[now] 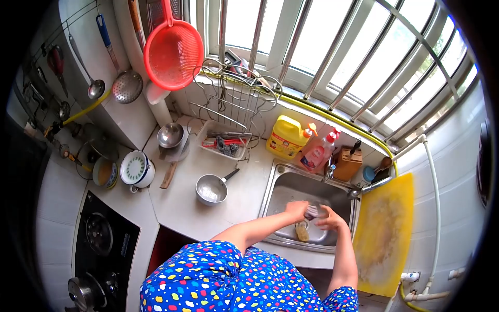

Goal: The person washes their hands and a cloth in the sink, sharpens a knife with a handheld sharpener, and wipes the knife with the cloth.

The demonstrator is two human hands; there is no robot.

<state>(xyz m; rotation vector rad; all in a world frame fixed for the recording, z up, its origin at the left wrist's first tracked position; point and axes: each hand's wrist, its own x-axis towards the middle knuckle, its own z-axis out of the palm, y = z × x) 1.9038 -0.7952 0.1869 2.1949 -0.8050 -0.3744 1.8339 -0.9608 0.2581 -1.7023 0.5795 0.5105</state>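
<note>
Over the metal sink (270,195), my left hand (297,209) is closed, with a small purplish-white item (312,211) at its fingertips. The item is blurred and its kind does not show. Just to the right, my right hand (329,218) has its fingers apart and curved, close to the same item; whether they touch it is unclear. Below my left hand, a tan, oblong thing like a sponge (301,231) lies in the sink by the drain.
A small saucepan (211,190) stands on the counter left of the sink. Behind the sink are a yellow jug (286,138), a pink soap bottle (317,155) and a knife block (345,163). A yellow cutting board (383,234) leans at the right. The stove (104,244) is far left.
</note>
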